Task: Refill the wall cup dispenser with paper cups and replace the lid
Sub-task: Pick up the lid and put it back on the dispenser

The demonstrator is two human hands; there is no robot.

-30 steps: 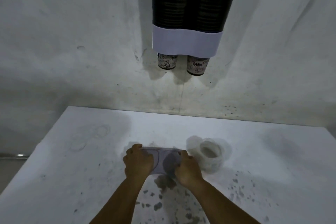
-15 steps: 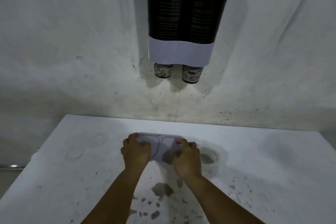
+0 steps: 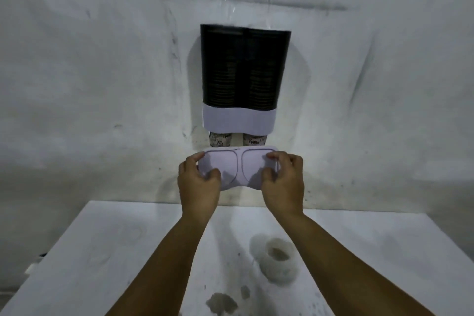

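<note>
Now, head view. Both hands hold the lid (image 3: 239,168) in the air, in front of the wall (image 3: 102,72) and clear of the surface (image 3: 154,251). Left hand (image 3: 198,183) grips the lid's 9 o'clock end, fingers curled round the edge, thumb pressed on the top face. Right hand (image 3: 283,182) grips the 3 o'clock end the same way, fingers hooked over the far rim, thumb on top. Lid is pale lilac, with two rounded lobes outlined side by side, held roughly level and tipped towards the camera.

Wall cup dispenser (image 3: 243,77) hangs at 12 o'clock from the lid, dark twin-column body with a pale band along its bottom. Its top end is uncovered. Stacked paper cups show as ridged rings through both dark columns. Two printed cup bottoms (image 3: 220,139) stick out below the band, just above the lid's far edge; cannot tell if lid and cups touch.

On the surface, at 5 o'clock from the right hand, sits a roll of clear tape (image 3: 279,261), well apart from both hands. Dark stains (image 3: 221,303) mark the surface near the bottom edge.
</note>
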